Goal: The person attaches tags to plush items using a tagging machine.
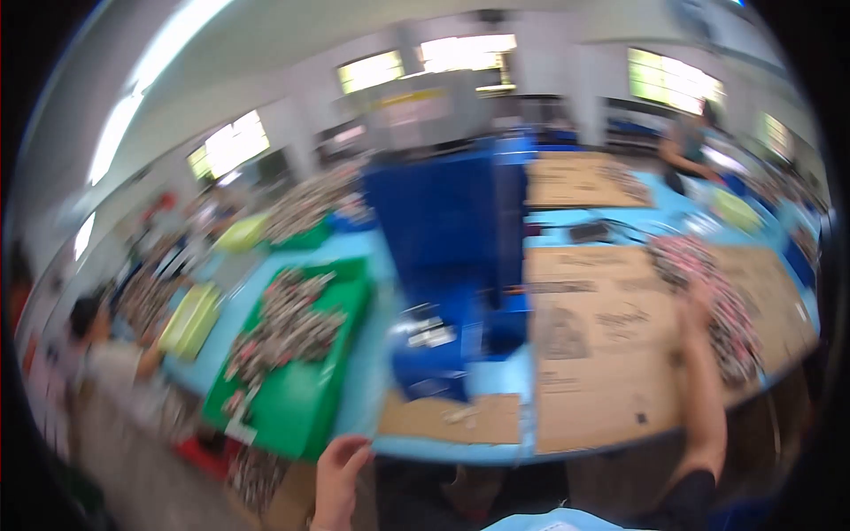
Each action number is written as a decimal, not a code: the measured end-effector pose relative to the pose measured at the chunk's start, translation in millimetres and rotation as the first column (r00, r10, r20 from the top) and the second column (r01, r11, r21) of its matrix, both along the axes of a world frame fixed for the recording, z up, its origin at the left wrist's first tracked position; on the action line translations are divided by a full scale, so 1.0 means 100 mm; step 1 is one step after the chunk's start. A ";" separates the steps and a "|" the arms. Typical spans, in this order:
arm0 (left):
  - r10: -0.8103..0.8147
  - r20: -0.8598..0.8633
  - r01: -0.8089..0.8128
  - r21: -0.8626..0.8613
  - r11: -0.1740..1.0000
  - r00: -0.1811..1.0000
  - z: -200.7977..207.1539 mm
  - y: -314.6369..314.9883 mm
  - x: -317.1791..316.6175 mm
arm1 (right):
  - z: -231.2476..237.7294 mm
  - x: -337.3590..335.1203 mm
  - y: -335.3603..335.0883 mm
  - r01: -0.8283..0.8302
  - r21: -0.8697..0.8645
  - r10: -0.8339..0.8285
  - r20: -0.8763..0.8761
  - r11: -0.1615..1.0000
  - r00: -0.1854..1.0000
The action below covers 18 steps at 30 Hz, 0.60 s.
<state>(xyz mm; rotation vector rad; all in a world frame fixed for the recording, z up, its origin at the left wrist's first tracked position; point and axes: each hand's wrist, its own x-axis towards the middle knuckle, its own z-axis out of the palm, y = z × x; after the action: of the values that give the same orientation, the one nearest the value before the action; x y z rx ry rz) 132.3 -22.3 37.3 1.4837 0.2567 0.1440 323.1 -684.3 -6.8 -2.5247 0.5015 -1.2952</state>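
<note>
We record: one knobbly pink-grey heap (728, 323) on flat brown cardboard (611, 389), right hand (698, 305) against it; one smooth green tray (305, 429), curled left hand (341, 473) near. Either grip's closure or hold, we cannot tell.

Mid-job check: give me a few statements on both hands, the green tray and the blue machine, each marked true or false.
1. The right hand is at a pink-and-grey pile on cardboard. True.
2. The green tray sits left of the blue machine. True.
3. The left hand is deep inside the tray. False: it is outside, near the table's front edge.
4. The tray is empty. False: it holds a heap.
</note>
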 end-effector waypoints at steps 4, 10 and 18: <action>0.095 0.172 -0.110 0.078 0.991 0.980 0.19 0.35 0.20 | 0.23 -1.02 1.04 -0.360 0.235 0.360 0.047 0.903 0.932; 0.390 0.470 -0.587 0.762 0.272 0.791 0.44 1.94 0.46 | -0.32 -1.41 1.81 -0.514 0.236 0.557 -0.180 0.825 0.811; 0.538 -0.439 0.535 0.844 -0.027 0.720 0.29 2.44 1.19 | -0.40 -1.65 2.79 -0.606 0.578 0.794 -0.127 0.546 0.594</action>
<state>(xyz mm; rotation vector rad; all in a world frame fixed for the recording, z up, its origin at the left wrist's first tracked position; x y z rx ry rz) 251.1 221.3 66.1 3.1588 0.9880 -0.4330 158.5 -404.8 -46.4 -2.1265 -0.1760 -0.2967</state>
